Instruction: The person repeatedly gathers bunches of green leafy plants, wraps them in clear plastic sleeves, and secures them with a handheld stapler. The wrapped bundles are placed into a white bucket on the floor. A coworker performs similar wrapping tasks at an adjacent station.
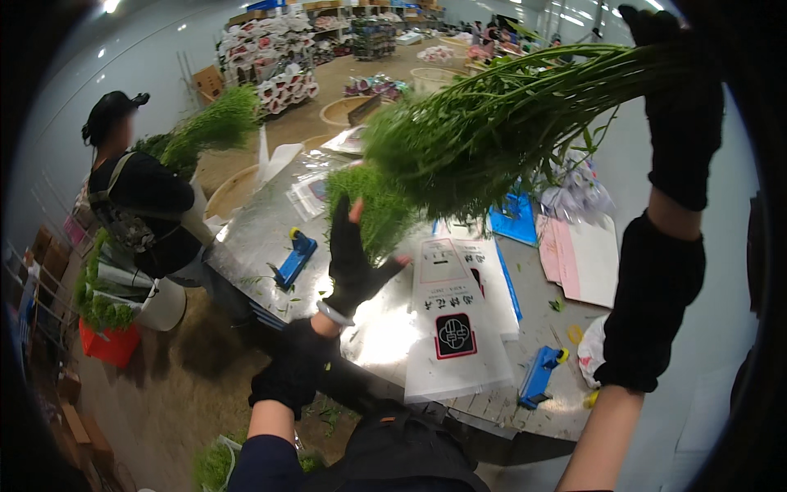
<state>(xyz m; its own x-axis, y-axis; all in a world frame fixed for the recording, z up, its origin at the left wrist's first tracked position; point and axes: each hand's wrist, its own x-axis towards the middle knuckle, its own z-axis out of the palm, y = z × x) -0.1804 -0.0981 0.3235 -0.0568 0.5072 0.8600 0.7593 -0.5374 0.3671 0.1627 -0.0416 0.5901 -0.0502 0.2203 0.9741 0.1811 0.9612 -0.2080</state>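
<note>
My right hand (670, 67), in a black glove, is raised at the upper right and grips the stems of a large bunch of feathery green foliage (492, 123). The bunch hangs leftward above the metal table (381, 332), its leafy end blurred. My left hand (359, 264), in a black glove with bare fingertips, is spread and holds nothing. Just beyond its fingers is more fine green foliage (375, 209). Printed flower sleeves (458, 363) lie stacked in front of me. A blue tape dispenser (295, 258) stands left of my left hand, another blue tape dispenser (538, 378) near the front edge.
At the left a co-worker (147, 197) stands beside foliage, near a white bucket (163, 304) and a red container (110, 341). Pink and white paper sheets (581, 258) and a white plastic bag (593, 350) lie on the table's right side. Racks of wrapped flowers (267, 55) stand behind.
</note>
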